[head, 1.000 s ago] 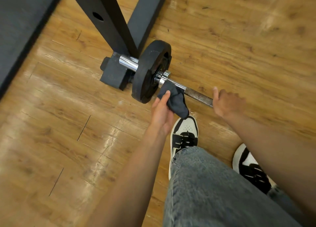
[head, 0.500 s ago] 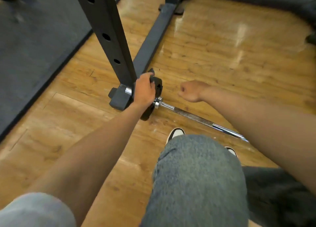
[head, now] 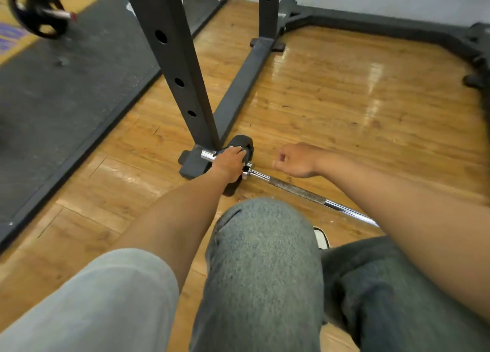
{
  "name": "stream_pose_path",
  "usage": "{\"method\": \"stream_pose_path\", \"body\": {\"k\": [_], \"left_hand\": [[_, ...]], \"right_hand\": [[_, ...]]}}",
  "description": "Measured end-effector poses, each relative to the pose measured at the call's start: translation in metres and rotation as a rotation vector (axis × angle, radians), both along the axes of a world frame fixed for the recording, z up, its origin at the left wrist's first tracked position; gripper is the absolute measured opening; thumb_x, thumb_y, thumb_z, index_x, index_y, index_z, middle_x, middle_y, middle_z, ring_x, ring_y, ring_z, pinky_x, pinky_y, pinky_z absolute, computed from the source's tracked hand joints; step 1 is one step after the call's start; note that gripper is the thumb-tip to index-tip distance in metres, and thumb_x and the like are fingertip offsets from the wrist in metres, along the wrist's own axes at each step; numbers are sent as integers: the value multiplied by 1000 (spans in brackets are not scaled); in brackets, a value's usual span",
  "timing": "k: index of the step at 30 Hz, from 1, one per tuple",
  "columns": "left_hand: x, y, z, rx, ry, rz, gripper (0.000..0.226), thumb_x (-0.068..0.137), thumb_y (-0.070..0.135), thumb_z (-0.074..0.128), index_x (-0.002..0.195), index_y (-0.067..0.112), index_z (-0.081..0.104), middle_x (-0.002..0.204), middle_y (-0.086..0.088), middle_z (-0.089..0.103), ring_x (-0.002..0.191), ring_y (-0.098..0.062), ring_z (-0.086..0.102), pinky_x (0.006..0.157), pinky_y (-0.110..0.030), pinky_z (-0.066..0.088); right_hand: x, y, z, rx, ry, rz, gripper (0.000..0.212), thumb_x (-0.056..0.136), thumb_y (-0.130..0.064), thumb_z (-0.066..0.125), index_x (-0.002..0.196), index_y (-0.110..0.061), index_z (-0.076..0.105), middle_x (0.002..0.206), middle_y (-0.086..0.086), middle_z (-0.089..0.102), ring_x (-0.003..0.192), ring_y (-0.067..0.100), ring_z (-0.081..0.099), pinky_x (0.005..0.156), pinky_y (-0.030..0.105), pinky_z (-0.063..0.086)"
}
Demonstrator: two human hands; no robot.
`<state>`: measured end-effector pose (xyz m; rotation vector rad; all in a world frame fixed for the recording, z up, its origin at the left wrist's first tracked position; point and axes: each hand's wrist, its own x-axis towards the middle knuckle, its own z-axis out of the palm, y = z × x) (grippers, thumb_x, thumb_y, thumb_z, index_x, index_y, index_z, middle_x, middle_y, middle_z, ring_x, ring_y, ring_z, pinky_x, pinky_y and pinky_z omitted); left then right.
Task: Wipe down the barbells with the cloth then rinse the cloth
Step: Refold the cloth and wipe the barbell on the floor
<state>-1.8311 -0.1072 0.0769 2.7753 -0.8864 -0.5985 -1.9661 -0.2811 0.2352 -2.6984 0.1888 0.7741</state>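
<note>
We knelt on a wooden floor [head: 344,91], beside a dark rubber mat [head: 66,86] lying to our left. A black rack frame [head: 172,59] rose from the floor ahead of us, its upright pierced with holes. The barbell [head: 291,188] lay on the floor, running from the frame's foot toward our right leg, with its black weight plate [head: 242,143] just beside the upright. Our left hand [head: 229,162] rested on top of the plate; the cloth was hidden, so we could not tell whether this grip held it. Our right hand [head: 297,160] hovered above the bar, its grip loosely curled and grasping nothing. A second plate [head: 37,12] on a bar sat far off on the mat.
</note>
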Motion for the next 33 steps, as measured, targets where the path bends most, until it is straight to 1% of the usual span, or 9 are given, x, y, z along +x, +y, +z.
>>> {"method": "stream_pose_path", "body": {"k": [4,6,8,11,14,18,21,27,33], "left_hand": [[22,-1,-6,-40,-12,-68,57,111,29,39,160,3,27,166,-10,29,155,-29,20,126,-37,15],[30,-2,-11,-46,-24,-91,62,111,36,40,163,7,22,170,-6,22,158,-27,14,127,-43,18],[34,-3,-22,-42,-78,-103,66,109,42,40,164,12,19,171,-3,19,158,-26,11,126,-47,19],[41,-14,-34,-49,-140,-99,76,104,52,46,165,15,17,171,-2,17,159,-25,9,128,-47,14],[53,-23,-43,-114,-244,-88,76,99,55,52,160,14,31,165,-3,32,155,-24,22,126,-46,20],[66,-23,-56,-208,-369,-107,72,97,58,45,150,10,44,153,-6,47,146,-25,37,123,-45,28],[78,-32,-61,-234,-356,-111,68,99,58,42,146,9,50,148,-6,52,143,-25,41,121,-45,31],[92,-57,-54,-230,-207,-5,58,100,55,50,140,13,56,138,-2,58,131,-21,50,115,-31,36],[94,-59,-50,-190,-189,17,64,98,56,50,143,12,54,144,-1,56,136,-21,48,119,-37,36]], "right_hand": [[10,-15,-16,6,14,-21,29,108,-35,43,121,-14,59,125,13,63,111,32,58,86,34,44],[20,-18,-27,-9,59,2,35,109,-34,42,135,-15,55,134,13,60,119,33,56,87,34,43],[32,-20,-41,-52,117,18,37,108,-35,42,133,-10,55,148,13,52,131,35,51,86,33,41],[45,-22,-74,-105,145,76,37,106,-39,42,126,-10,57,132,13,63,114,35,60,83,34,48],[55,-23,-130,-175,98,101,34,104,-42,44,119,-16,59,129,13,63,115,34,60,90,38,51],[86,-21,-214,-86,32,-146,58,107,-52,32,145,-10,44,148,16,47,138,35,42,105,44,40],[106,-14,-259,-12,-21,-251,53,110,-45,20,139,-13,51,144,14,51,136,34,44,105,47,38],[117,-6,-285,-129,-29,-383,75,101,-52,4,128,-13,62,127,15,65,116,35,61,93,44,44],[122,-5,-280,-172,17,-346,63,105,-45,15,121,-12,66,119,15,66,112,36,60,92,45,44]]}}
